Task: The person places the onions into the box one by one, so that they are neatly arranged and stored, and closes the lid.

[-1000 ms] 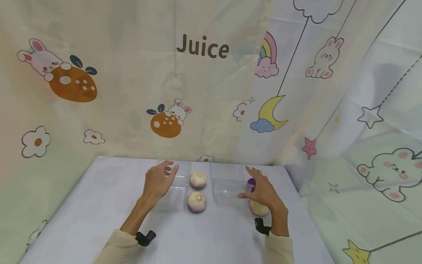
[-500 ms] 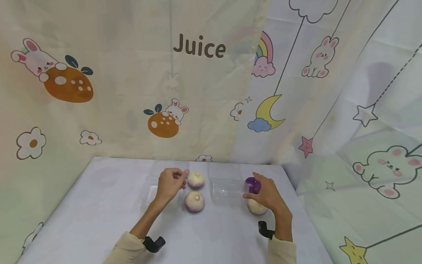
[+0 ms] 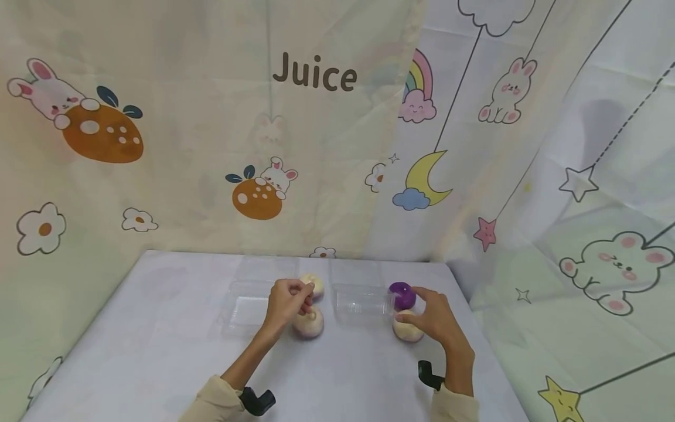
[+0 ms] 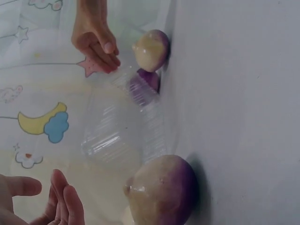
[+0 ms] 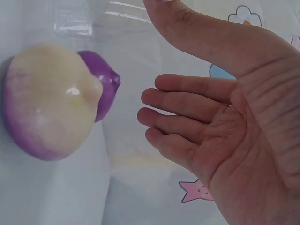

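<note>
In the head view my left hand [image 3: 286, 306] hovers over two cream-and-purple turnips, a rear one [image 3: 317, 282] and a front one [image 3: 311, 327], partly covering both. Its thumb and fingertips [image 4: 74, 206] stand apart in the left wrist view, with nothing between them. My right hand [image 3: 439, 315] is beside a dark purple, round vegetable with a pointed tip [image 3: 404, 296] and a third turnip [image 3: 408, 329]. In the right wrist view that hand's fingers [image 5: 183, 101] reach out loosely, holding nothing and apart from the turnip [image 5: 51, 103].
Two clear plastic boxes with raised lids stand on the white table [image 3: 337, 381]: a left box [image 3: 245, 308], partly behind my left forearm, and a right box [image 3: 364, 303] between the turnip pairs. A printed curtain [image 3: 327, 146] hangs behind the table's far edge.
My left hand has moved right, from the left box to above the middle turnips. The right hand has drawn slightly right and down, uncovering the purple vegetable. The view has shifted a little.
</note>
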`<state>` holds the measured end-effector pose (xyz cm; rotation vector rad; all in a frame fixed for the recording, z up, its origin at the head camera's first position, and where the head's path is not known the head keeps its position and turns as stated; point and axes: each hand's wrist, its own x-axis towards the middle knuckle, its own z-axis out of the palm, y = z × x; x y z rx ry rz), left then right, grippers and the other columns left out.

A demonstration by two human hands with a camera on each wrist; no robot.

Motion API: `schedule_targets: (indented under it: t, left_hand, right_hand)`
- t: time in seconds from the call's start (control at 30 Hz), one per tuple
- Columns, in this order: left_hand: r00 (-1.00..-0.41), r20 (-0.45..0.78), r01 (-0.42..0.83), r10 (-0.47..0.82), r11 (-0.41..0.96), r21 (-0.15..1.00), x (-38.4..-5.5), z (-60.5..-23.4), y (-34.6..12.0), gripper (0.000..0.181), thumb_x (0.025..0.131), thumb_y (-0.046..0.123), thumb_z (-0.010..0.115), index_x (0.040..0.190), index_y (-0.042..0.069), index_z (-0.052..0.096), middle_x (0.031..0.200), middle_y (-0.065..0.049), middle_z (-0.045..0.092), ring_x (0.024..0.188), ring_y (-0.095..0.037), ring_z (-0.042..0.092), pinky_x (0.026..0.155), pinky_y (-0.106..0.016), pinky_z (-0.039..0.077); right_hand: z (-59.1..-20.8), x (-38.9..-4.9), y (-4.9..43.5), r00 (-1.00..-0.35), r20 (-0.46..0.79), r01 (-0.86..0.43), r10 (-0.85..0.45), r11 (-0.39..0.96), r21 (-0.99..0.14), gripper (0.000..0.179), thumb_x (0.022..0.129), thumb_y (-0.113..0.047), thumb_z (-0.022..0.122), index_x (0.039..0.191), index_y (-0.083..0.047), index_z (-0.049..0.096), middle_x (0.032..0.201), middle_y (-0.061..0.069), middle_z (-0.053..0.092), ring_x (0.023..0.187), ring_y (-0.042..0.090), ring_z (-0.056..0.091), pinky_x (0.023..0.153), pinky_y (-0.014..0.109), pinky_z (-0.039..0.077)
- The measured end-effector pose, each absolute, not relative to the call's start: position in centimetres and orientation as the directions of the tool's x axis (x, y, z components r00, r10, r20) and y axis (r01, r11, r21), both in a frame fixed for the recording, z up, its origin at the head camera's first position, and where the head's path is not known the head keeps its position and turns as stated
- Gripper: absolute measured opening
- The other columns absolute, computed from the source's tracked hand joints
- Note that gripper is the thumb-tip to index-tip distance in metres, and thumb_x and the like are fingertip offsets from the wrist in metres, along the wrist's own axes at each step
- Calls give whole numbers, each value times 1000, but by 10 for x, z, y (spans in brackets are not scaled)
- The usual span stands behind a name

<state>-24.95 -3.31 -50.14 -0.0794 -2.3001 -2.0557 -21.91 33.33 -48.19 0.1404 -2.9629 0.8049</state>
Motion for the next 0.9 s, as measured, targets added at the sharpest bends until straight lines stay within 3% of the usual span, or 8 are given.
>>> schedule_targets:
  t: [0.53,0.9]
  left_hand:
    - [-997,8,1,-77,81,997,-252,-503,-1,33,100,20,74,83,-8,76,63,-7,73,48,-14,69,49,-28,63]
    - [-999,-34,-34,-33,21,999,-256,-508,16,36,102,17,72,88,-16,74,62,-10,72,44,-12,68,46,-32,62]
  right_hand:
    - [-499,-214,343,-996,75,-84,-52,855,-512,89,81,-36,98,144,14,61,145,33,66,140,55,59,119,71,47]
    - [-511,-209,344,-999,46,-29,-6,852,-523,90,78,-34,100,145,11,62,145,31,67,141,54,58,118,72,46]
